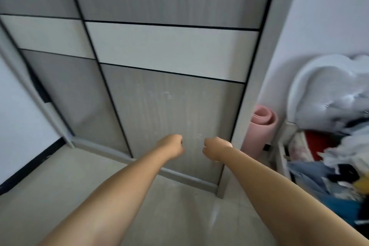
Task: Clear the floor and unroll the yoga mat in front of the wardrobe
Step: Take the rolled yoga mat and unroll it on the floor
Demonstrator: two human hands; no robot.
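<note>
A pink yoga mat [259, 130] stands rolled up and upright in the gap between the wardrobe's right side and the white wall. The grey and white wardrobe [171, 50] with sliding doors fills the upper view. Both my arms stretch forward side by side in front of its lower right door. My left hand [171, 146] is a closed fist with nothing in it. My right hand [214, 149] is also a closed fist, empty, a short way left of the mat and not touching it. The beige tiled floor [65, 181] lies below my arms.
At the right, a white rack [283, 158] holds a heap of clothes [335, 168], with a white round tub [311, 86] leaning on the wall above it. A dark skirting strip [30, 170] runs along the left wall.
</note>
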